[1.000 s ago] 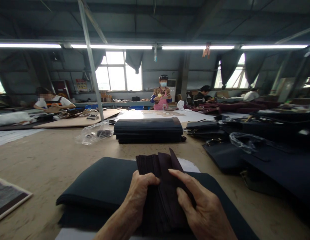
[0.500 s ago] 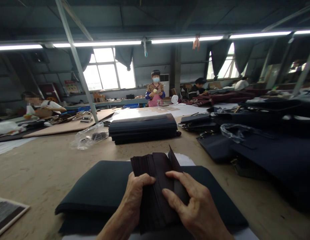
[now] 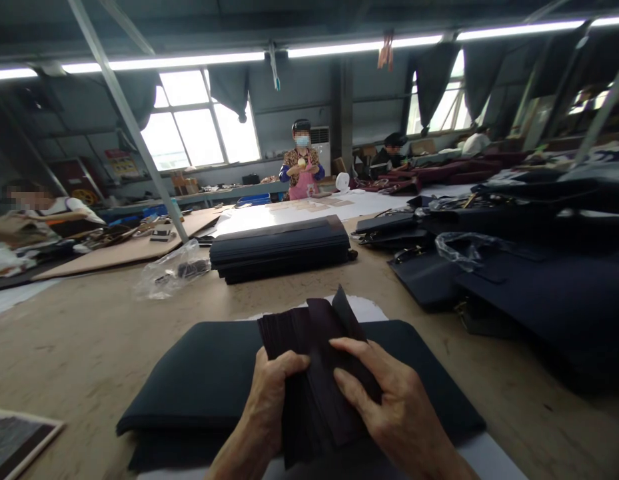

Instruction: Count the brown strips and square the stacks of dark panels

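Note:
A thick stack of dark brown sheets (image 3: 309, 373), leather or fabric, stands fanned between my two hands. My left hand (image 3: 272, 393) grips its left side, thumb laid across the front. On the right side, my right hand (image 3: 389, 393) pinches the top sheets with thumb and index finger, and one sheet's corner sticks up above it. The other fingers of both hands are largely hidden. Beneath the stack lies a folded pile of dark green-black material (image 3: 189, 380) on white paper (image 3: 494, 460).
Beyond the pile sit a stack of dark panels (image 3: 279, 250) and a clear plastic bag (image 3: 172, 270). Dark bags (image 3: 539, 287) crowd the table's right side. A framed dark panel (image 3: 19, 440) lies at left. A person in a pink apron (image 3: 303, 170) stands across the table.
My right hand has shifted slightly, with the lifted sheets spread a little differently on the stack. The view has tilted and turned a little. The person opposite has moved their hands.

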`<action>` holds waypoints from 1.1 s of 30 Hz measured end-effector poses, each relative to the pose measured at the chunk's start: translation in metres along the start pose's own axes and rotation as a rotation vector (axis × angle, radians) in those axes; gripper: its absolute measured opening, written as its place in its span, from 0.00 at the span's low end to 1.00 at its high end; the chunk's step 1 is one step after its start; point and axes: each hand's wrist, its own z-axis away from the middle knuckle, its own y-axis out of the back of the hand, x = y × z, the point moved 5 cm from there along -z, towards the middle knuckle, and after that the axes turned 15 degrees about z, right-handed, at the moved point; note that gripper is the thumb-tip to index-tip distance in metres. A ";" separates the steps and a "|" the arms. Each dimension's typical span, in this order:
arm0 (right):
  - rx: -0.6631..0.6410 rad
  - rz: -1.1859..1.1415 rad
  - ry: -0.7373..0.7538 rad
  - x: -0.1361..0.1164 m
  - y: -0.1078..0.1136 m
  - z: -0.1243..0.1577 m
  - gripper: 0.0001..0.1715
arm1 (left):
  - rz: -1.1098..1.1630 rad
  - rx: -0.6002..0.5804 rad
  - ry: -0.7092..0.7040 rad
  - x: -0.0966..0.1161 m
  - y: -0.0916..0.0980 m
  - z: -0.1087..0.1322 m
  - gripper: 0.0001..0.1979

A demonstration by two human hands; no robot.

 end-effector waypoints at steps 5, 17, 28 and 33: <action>-0.053 0.023 0.014 -0.003 -0.003 0.002 0.12 | -0.007 0.012 -0.001 -0.001 0.007 -0.002 0.18; 0.003 0.091 -0.016 -0.002 -0.006 0.006 0.13 | 0.052 -0.057 0.022 0.001 -0.004 -0.002 0.11; 0.057 0.085 0.008 0.000 -0.005 0.004 0.11 | 0.102 -0.079 0.030 -0.001 -0.004 -0.002 0.12; 0.048 0.074 -0.017 0.003 -0.006 0.005 0.10 | 0.079 -0.079 0.020 -0.003 -0.001 -0.004 0.12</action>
